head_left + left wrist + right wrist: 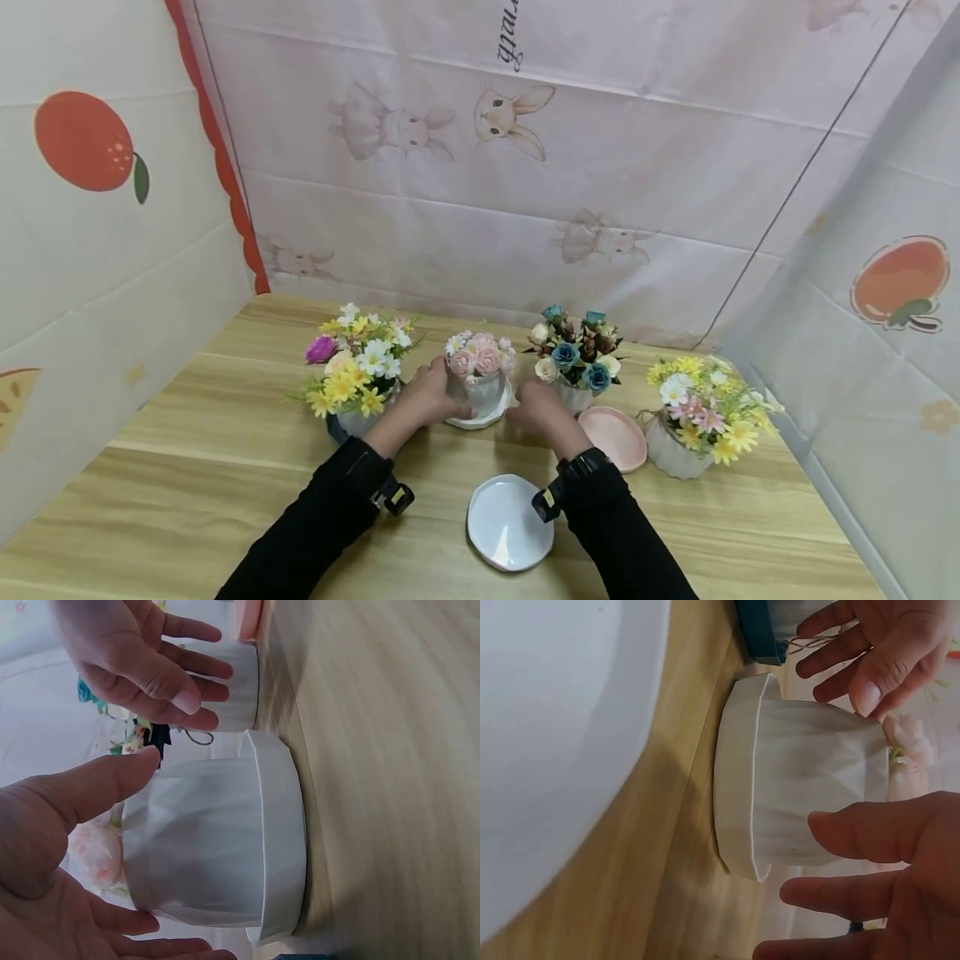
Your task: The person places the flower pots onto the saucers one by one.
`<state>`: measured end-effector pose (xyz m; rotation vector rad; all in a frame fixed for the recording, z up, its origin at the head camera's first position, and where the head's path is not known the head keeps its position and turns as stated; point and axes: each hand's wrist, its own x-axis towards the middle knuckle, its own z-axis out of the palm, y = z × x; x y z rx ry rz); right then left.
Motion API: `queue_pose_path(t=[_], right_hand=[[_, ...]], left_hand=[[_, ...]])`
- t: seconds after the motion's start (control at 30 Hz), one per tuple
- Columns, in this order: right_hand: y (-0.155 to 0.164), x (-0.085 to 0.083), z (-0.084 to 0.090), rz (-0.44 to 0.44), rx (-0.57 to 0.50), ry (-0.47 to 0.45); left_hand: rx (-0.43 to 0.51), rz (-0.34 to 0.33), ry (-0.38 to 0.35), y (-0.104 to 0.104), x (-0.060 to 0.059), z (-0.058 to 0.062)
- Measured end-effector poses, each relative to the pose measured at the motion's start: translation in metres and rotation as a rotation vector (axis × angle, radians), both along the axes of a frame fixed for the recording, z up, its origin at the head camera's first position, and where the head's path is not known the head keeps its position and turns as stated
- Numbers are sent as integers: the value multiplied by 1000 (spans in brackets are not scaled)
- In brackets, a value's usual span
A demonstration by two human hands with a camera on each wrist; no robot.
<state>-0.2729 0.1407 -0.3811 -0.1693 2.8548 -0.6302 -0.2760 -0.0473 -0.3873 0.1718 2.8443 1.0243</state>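
A white faceted flowerpot (pixel 484 395) with pink and white flowers (pixel 480 354) stands upright in a white saucer (pixel 478 423) at the table's middle back. My left hand (pixel 429 395) is at the pot's left side, its fingers spread and nearly straight; in the right wrist view its fingertips are close to the rim, and I cannot tell whether they touch. On the other side is my right hand (pixel 542 408), thumb and fingers extended beside the pot (pixel 817 772). Both wrist views show the pot sitting inside the saucer's raised edge.
Left of the hands is a pot of yellow, white and purple flowers (pixel 356 367) in a dark blue saucer. Blue and cream roses (pixel 573 354) stand right, near a pink saucer (pixel 613 439) and another flowerpot (pixel 678 450). A white saucer (pixel 510 523) lies in front.
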Motion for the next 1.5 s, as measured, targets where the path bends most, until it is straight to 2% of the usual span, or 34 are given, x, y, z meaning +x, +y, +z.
queue_pose_path(t=[0.13,0.23,0.43,0.6,0.7,0.87,1.03,1.23,1.37,1.5], right_hand=[[3,8,0,32,49,20],[5,14,0,43,88,29],[14,23,1,2,142,18],[27,28,2,-35,122,33],[35,31,3,-38,103,40],[47,35,3,-53,123,27],[61,38,2,-72,107,19],[74,37,-1,-61,92,74],[81,31,-2,-91,106,20],[90,24,-2,-134,39,-30]], left_hand=[[-48,-29,9,-6,9,2],[-96,-75,28,-11,15,5],[-124,-137,12,-15,24,7],[-107,-218,-24,-10,34,9],[-116,-281,-25,-5,39,8],[-152,-347,-16,3,48,4],[-150,-387,-36,12,54,2],[-159,-425,-25,18,59,-6],[-132,-433,-29,21,58,-10],[-132,-440,-39,23,56,-15]])
